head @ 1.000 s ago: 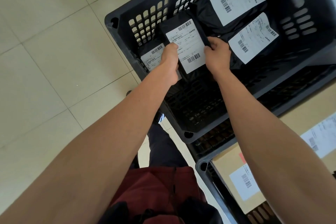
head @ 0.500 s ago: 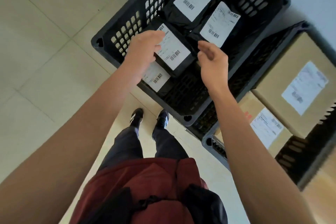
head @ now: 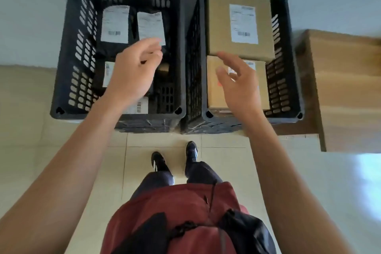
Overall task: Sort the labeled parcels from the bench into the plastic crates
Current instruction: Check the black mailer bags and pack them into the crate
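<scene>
Two black plastic crates stand side by side on the floor. The left crate [head: 64, 80] holds several black bag parcels with white labels, such as one at the back [head: 114, 24]. The right crate [head: 288, 64] holds two cardboard boxes with labels, a far box [head: 218, 27] and a near box [head: 214, 93]. My left hand [head: 134, 74] hovers over the left crate with loosely curled fingers and holds nothing. Above the near box, my right hand [head: 239, 84] has its fingers spread and is empty. The picture is motion-blurred.
A wooden bench [head: 346, 88] stands to the right of the crates, against the pale wall. Tiled floor lies in front, with my feet [head: 175, 161] close to the crates' near edge.
Both hands let go of the black parcel, which now lies in the left crate, and lifted away. The view swung so both crates and the bench show.
</scene>
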`<state>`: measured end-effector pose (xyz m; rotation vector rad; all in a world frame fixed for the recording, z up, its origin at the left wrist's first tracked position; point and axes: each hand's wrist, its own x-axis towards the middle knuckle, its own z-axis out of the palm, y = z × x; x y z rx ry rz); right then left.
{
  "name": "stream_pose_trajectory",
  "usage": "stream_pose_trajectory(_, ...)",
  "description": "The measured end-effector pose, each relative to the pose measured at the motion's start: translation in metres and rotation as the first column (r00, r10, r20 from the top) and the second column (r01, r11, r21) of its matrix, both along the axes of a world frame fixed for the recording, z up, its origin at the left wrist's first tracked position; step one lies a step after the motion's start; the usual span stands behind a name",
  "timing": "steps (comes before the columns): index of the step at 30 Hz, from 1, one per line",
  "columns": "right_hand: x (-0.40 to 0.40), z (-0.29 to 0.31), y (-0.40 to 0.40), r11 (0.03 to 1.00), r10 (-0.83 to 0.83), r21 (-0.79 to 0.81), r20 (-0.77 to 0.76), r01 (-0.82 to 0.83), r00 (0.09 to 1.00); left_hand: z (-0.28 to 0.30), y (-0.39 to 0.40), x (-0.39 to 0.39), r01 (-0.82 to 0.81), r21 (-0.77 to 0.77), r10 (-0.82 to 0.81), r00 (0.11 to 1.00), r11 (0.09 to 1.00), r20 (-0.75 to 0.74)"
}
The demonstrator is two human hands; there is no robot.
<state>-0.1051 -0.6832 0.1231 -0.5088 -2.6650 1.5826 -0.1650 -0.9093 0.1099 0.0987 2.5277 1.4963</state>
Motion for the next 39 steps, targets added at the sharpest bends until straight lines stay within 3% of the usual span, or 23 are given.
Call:
stream_pose_trajectory(6, 0.071, 0.026, 0.064, 0.977, -0.119, 0.166, -0.083, 0.132, 0.989, 0.031, 0.089, 0.02, 0.282, -0.071, -0.289, 0.947, 0.957, -0.138)
stream_pose_trajectory(14, 0.184, 0.045, 0.17, 0.887, -0.336, 0.274, -0.165, 0.37, 0.927, 0.063, 0.24, 0.081, 0.591, -0.217, -0.629, 0.733, 0.777, -0.259)
stream_pose_trajectory(28, 0.371, 0.064, 0.352, 0.752, -0.562, 0.327, -0.137, 0.572, 0.816, 0.084, 0.488, 0.23, 0.803, -0.191, -0.811, 0.496, 0.564, -0.311)
stream_pose_trajectory(39, 0.393, 0.06, 0.46, 0.664, -0.672, 0.31, -0.151, 0.681, 0.725, 0.08, 0.613, 0.238, 0.871, -0.162, -0.861, 0.402, 0.465, -0.31)
